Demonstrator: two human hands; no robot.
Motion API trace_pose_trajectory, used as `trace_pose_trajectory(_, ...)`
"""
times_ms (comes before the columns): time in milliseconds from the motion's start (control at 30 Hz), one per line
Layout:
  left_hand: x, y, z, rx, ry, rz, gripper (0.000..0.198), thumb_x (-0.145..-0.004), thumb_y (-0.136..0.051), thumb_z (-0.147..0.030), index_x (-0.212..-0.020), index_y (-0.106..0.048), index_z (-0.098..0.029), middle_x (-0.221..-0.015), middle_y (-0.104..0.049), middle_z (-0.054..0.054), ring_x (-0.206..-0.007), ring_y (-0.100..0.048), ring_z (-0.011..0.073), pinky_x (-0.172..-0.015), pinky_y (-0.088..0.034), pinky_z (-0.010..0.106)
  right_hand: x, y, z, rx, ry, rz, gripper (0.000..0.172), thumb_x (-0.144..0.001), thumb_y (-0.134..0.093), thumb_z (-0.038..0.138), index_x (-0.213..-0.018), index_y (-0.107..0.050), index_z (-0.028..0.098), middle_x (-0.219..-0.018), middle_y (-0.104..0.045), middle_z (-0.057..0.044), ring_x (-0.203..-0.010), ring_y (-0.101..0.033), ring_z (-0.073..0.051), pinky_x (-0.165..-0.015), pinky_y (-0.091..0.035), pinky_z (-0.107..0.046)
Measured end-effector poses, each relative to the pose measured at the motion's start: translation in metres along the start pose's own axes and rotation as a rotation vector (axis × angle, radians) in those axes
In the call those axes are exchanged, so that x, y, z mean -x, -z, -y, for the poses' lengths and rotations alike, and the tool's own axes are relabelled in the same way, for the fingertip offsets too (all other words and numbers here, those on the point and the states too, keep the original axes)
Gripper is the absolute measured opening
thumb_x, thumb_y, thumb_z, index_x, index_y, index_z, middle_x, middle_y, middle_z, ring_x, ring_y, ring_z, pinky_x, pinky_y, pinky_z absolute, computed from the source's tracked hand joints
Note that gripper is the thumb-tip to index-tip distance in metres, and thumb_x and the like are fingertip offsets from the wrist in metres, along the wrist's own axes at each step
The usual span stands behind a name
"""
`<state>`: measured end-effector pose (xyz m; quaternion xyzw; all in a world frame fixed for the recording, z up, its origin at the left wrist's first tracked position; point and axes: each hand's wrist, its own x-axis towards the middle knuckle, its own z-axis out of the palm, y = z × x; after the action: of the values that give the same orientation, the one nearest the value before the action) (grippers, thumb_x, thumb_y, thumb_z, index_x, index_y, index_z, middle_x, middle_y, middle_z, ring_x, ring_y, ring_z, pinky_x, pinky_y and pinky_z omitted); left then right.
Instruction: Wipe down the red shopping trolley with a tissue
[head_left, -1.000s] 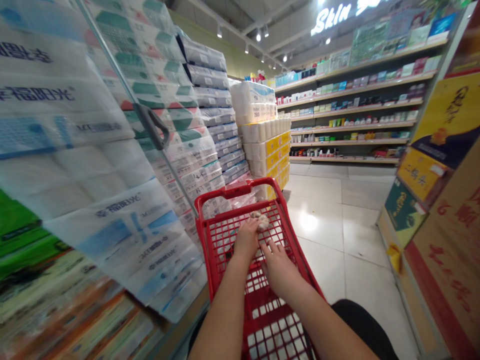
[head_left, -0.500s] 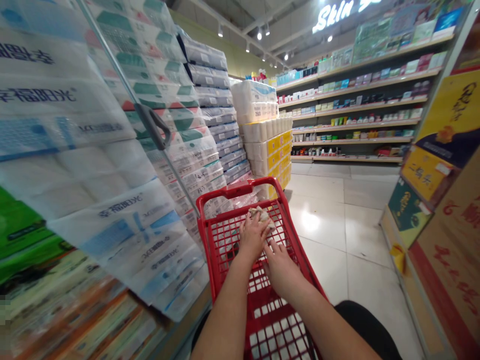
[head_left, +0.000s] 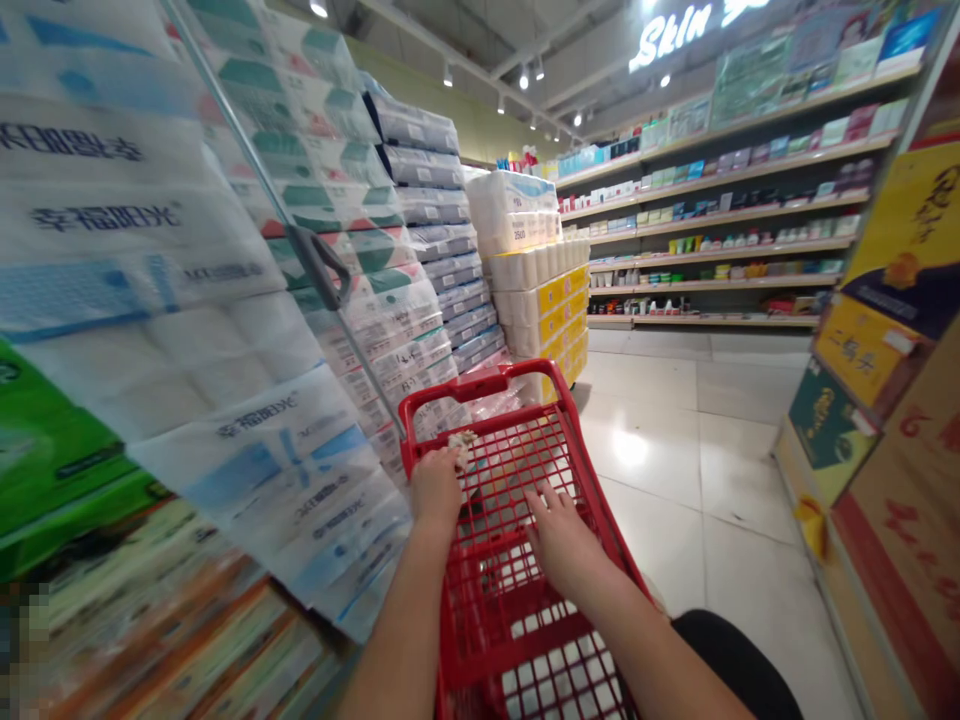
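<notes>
A red plastic basket with grid walls, handle loop and a long metal pull rod lies tilted in front of me. My left hand is at its upper left side, fingers closed on a crumpled pale cloth that rests against the grid. My right hand lies over the grid right of the middle, fingers spread and holding nothing. A grey grip sits partway along the rod.
Wrapped toilet paper packs are stacked close on the left. Yellow-and-white paper packs stand ahead. Cartons line the right side. Tiled floor runs between, toward cosmetics shelves at the back.
My left hand has moved left across the grid with the cloth, away from my right hand. The right hand stays in nearly the same place.
</notes>
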<state>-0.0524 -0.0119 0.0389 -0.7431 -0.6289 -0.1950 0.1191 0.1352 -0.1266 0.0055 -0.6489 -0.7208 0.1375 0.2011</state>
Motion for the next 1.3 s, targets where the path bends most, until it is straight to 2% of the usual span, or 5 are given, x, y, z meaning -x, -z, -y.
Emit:
trace_pose_trajectory(233,0.073,0.016,0.009,0.136,-0.16,0.146,0.04,-0.081,-0.046,-0.002,-0.108,-0.068,-0.021,-0.115,-0.069,0.006,-0.107,-0.062,0.0185,-0.099,-0.045,0.033,0.005,0.002,-0.002,-0.012,0.037,-0.008,0.05,-0.092,-0.042,0.021,-0.141,-0.045,0.011,-0.149,-0.037,-0.018,-0.133,-0.037,-0.033,-0.108,-0.033,-0.042)
trace_pose_trajectory(567,0.177,0.021,0.001,0.289,-0.209,0.14,0.043,-0.079,-0.043,-0.004,-0.107,-0.065,-0.028,-0.112,-0.065,0.006,-0.105,-0.059,0.0221,-0.093,-0.05,0.038,0.009,0.0,-0.001,-0.001,0.051,-0.045,0.05,-0.092,-0.043,0.02,-0.141,-0.046,0.01,-0.147,-0.039,-0.018,-0.133,-0.037,-0.031,-0.108,-0.031,-0.041)
trace_pose_trajectory(700,0.152,0.018,-0.004,0.251,-0.194,0.129,0.042,-0.079,-0.041,-0.002,-0.107,-0.063,-0.025,-0.106,-0.063,0.006,-0.101,-0.057,0.0212,-0.092,-0.048,0.038,0.011,0.002,0.005,0.006,0.049,-0.044,0.048,-0.091,-0.044,0.018,-0.138,-0.049,0.011,-0.146,-0.041,-0.018,-0.129,-0.041,-0.031,-0.108,-0.031,-0.042)
trace_pose_trajectory(1033,0.012,-0.001,-0.025,0.125,0.039,-0.074,0.024,-0.083,-0.05,-0.011,-0.103,-0.061,-0.017,-0.104,-0.06,0.009,-0.102,-0.056,0.0226,-0.096,-0.043,0.036,0.009,-0.002,0.004,-0.006,0.045,-0.073,0.049,-0.091,-0.04,0.017,-0.139,-0.048,0.009,-0.145,-0.043,-0.019,-0.132,-0.038,-0.032,-0.107,-0.033,-0.043)
trace_pose_trajectory(1300,0.011,-0.005,-0.062,0.526,-0.145,-0.054,0.033,-0.085,-0.052,-0.02,-0.117,-0.059,-0.018,-0.122,-0.06,0.009,-0.114,-0.056,0.0189,-0.102,-0.044,0.032,0.006,0.001,-0.001,-0.052,0.025,-0.072,0.053,-0.088,-0.045,0.014,-0.141,-0.046,0.014,-0.145,-0.043,-0.017,-0.128,-0.041,-0.03,-0.104,-0.038,-0.04)
